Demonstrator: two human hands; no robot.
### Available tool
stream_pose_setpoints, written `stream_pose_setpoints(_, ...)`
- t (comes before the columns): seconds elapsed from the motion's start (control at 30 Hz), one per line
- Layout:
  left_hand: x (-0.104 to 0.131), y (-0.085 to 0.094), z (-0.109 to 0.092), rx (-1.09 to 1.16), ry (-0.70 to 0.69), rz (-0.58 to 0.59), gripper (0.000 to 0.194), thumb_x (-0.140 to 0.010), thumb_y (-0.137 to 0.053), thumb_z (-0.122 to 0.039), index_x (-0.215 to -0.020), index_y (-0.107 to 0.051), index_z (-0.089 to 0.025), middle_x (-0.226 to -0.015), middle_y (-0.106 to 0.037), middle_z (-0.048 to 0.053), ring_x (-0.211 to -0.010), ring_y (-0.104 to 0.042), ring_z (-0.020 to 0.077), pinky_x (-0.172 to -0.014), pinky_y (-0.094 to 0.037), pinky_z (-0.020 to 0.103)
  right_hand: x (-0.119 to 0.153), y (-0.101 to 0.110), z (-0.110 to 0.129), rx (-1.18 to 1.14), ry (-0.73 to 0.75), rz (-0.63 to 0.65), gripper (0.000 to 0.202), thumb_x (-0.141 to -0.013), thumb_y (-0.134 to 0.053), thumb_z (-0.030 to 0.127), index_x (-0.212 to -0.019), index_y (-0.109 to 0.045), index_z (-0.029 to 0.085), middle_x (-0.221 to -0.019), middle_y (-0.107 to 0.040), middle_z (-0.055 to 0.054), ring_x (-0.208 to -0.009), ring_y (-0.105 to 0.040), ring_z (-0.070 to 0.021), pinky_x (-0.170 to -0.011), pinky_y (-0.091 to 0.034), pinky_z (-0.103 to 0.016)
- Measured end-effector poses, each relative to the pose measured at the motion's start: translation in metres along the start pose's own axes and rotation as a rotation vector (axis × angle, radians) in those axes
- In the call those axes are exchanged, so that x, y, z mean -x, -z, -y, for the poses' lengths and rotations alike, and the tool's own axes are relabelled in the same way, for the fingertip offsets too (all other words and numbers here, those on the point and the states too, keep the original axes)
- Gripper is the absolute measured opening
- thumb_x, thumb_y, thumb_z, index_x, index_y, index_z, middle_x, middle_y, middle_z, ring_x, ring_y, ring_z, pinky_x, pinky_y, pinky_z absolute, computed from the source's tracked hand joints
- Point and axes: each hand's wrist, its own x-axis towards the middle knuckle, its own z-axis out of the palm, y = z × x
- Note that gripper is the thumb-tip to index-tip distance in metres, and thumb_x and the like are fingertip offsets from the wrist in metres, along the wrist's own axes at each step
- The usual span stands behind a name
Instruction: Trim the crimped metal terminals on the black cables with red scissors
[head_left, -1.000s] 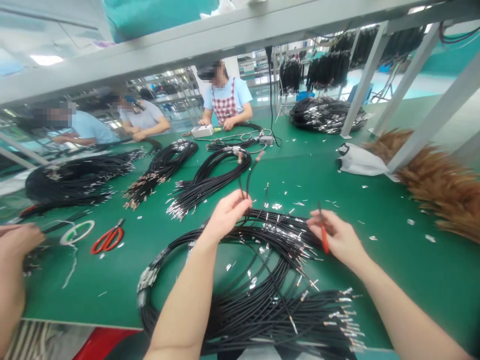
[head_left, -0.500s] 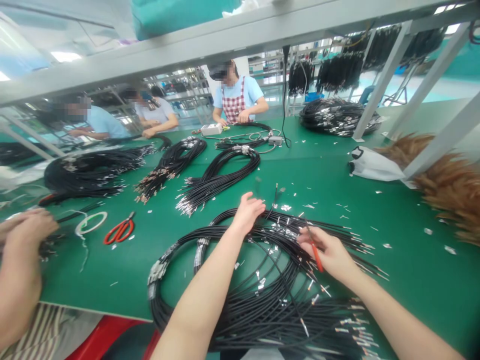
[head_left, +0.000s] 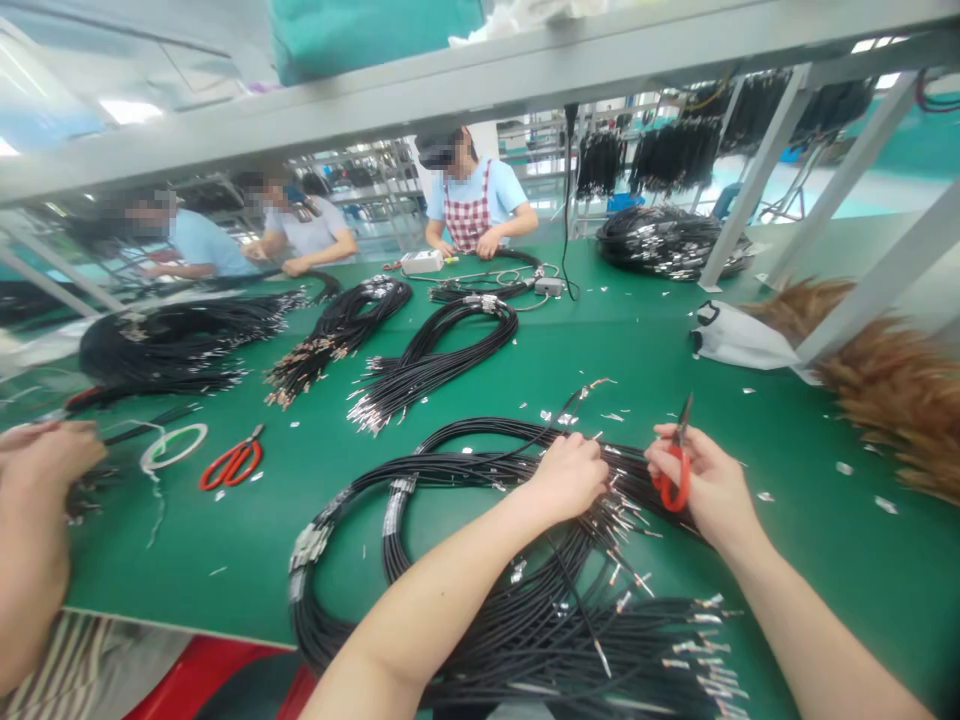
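Observation:
My left hand (head_left: 571, 476) reaches across the near coil of black cables (head_left: 450, 455), its fingers curled down onto the strands around their stripped, metal-tipped ends. How many strands it grips is hidden beneath the fingers. In my right hand (head_left: 709, 490) is a pair of red-handled scissors (head_left: 675, 475), blades pointing up and away from me, just right of the bundle. One loose cable end (head_left: 592, 386) sticks out beyond my left hand. More cable ends (head_left: 705, 650) fan out at the lower right.
A second pair of red scissors (head_left: 232, 462) and a tape roll (head_left: 176, 446) lie left, beside another person's hands (head_left: 52, 460). Further cable coils (head_left: 450, 335) rest behind. White scraps dot the green table (head_left: 795, 560). A shelf post (head_left: 757, 180) stands right; several people work opposite.
My left hand has moved right and down onto the cable ends, its fingers closing. My right hand has shifted right, away from the bundle, with the scissors now pointing up.

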Motion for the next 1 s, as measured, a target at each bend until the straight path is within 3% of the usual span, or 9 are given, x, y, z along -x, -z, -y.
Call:
stream_pose_setpoints(0.13,-0.001,0.006,-0.005,-0.001,0.039,0.005,0.029,-0.080,-0.029,-0.029,-0.087,-0.052,-0.011,-0.097,-0.053,0.011,-0.095,-0.048,0.0232,-0.081,-0.048,0.045,0.001,-0.004,-0.002,-0.032,-0.063,0.056,0.061,-0.060,-0.073,0.042,-0.103,-0.048,0.009,-0.079,-0.056,-0.007,-0.063,-0.053,-0.0096,-0.061,-0.046,-0.020)
stream_pose_setpoints(0.27,0.002,0.017,-0.009,0.147,0.138,-0.091,0.035,-0.082,-0.014,-0.038,-0.090,-0.043,-0.020,-0.092,-0.055,0.004,-0.088,-0.051,0.0168,-0.079,-0.048,0.036,0.000,-0.007,0.002,-0.156,-0.059,0.095,0.057,-0.063,-0.072,0.037,-0.107,-0.045,0.013,-0.086,-0.057,-0.007,-0.063,-0.054,-0.0103,-0.063,-0.048,-0.024)
stream_pose_setpoints(0.37,0.005,0.022,-0.009,0.289,0.188,-0.156,0.038,-0.081,-0.012,-0.045,-0.090,-0.042,-0.023,-0.090,-0.056,0.002,-0.081,-0.051,0.0140,-0.075,-0.043,0.031,-0.004,-0.011,0.010,-0.202,-0.012,0.054,0.055,-0.061,-0.074,0.032,-0.106,-0.047,0.016,-0.090,-0.057,-0.007,-0.070,-0.056,-0.0110,-0.068,-0.048,-0.023)
stream_pose_setpoints(0.5,0.006,0.025,-0.007,0.495,0.242,-0.274,0.036,-0.081,-0.018,-0.046,-0.090,-0.044,-0.023,-0.089,-0.056,0.002,-0.078,-0.046,0.0103,-0.075,-0.035,0.027,-0.013,-0.017,0.019,-0.136,0.069,0.062,0.050,-0.063,-0.074,0.029,-0.105,-0.051,0.017,-0.092,-0.057,-0.006,-0.079,-0.055,-0.0096,-0.071,-0.046,-0.017)
stream_pose_setpoints(0.77,0.012,0.038,-0.010,0.963,0.215,-0.454,0.018,-0.077,-0.045,-0.033,-0.077,-0.056,-0.018,-0.080,-0.055,-0.002,-0.074,-0.042,0.0017,-0.075,-0.031,0.017,-0.023,-0.038,0.037,-0.102,0.145,0.169,0.040,-0.066,-0.072,0.030,-0.096,-0.050,0.016,-0.081,-0.055,-0.004,-0.069,-0.054,-0.0089,-0.062,-0.046,-0.019)
stream_pose_setpoints(0.87,0.019,0.047,-0.008,1.218,0.239,-0.368,0.021,-0.075,-0.047,-0.033,-0.070,-0.055,-0.014,-0.067,-0.053,-0.001,-0.059,-0.040,-0.0008,-0.060,-0.030,0.014,-0.024,-0.048,0.052,-0.050,0.240,0.290,0.032,-0.070,-0.068,0.028,-0.092,-0.050,0.015,-0.077,-0.055,-0.003,-0.066,-0.055,-0.0091,-0.062,-0.048,-0.021)
stream_pose_setpoints(1.0,0.029,0.061,0.001,1.527,0.229,-0.086,0.023,-0.070,-0.052,-0.034,-0.073,-0.054,-0.011,-0.057,-0.045,-0.001,-0.043,-0.033,-0.0020,-0.042,-0.019,0.012,-0.026,-0.061,0.063,0.002,0.248,0.505,0.023,-0.071,-0.066,0.021,-0.085,-0.050,0.012,-0.073,-0.054,-0.003,-0.056,-0.052,-0.0077,-0.053,-0.045,-0.020)
